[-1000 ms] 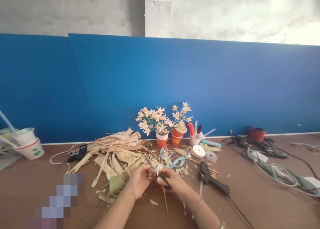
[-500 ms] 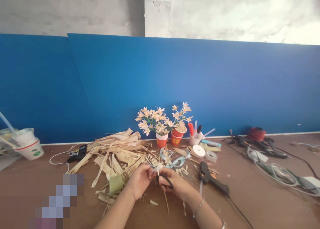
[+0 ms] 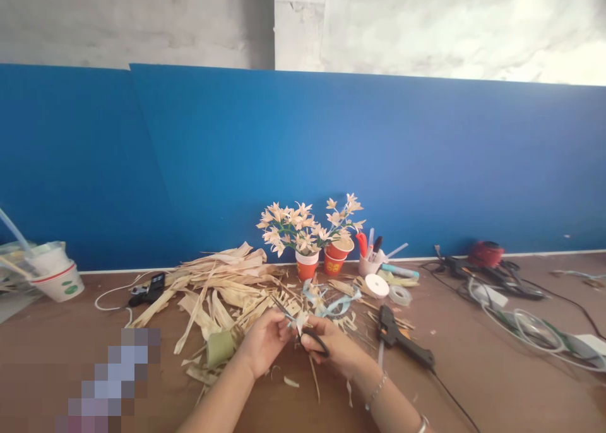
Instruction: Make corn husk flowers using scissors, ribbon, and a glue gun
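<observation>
In the middle of the table, my two hands meet over the litter of dry scraps. My right hand is closed round a pair of black-handled scissors, whose blades point up and to the left. My left hand is closed, its fingertips pinching a small pale petal-like piece beside the blades. The piece's lower part is hidden by fingers. Behind the hands lies a heap of dried husk strips. Pale blue ribbon curls just beyond my right hand.
Artificial flowers stand in red paper cups near the blue partition. A green roll sits left of my hands. On the right are a glue gun, a white spool, a pen cup and tangled cables.
The pale piece and the scissors have shifted very slightly at my fingertips. Both hands stay in nearly the same place.
</observation>
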Tool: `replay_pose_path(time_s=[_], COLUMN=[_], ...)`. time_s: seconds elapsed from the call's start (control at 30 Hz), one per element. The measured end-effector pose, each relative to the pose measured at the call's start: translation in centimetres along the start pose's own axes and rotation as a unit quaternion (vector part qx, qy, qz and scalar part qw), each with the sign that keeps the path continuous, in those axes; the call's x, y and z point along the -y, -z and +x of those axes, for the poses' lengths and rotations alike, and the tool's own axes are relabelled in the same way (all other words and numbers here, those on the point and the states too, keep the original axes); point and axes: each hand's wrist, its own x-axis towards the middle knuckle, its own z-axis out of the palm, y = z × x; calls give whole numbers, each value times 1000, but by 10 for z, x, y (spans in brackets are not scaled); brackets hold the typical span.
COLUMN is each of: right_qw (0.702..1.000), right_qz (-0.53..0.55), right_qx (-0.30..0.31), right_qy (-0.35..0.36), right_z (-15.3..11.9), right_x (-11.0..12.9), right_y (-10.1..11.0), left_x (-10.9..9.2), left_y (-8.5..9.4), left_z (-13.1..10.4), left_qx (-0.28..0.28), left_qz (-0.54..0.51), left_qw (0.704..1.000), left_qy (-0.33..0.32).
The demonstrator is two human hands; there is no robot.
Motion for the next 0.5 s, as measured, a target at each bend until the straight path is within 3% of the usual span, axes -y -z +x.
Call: replay_pose_path(time_s=[0.2,0.37,0.5], right_qw=[999,991,994], right_qz=[12,-86,-79], right_qx=[16,-89,-79], right_qy=[-28,56,22], right_z=[0,6,5], right_x=[4,5,5], right_y=[-4,-11,-10], left_x=[0,-2,-3], left_y=[0,3,3], left_z=[2,3,1], left_qx=[-15,-36,-26], left_qz=[-8,-4,25], left_qw=[1000,999,999], left_qy=[-1,-24,-22])
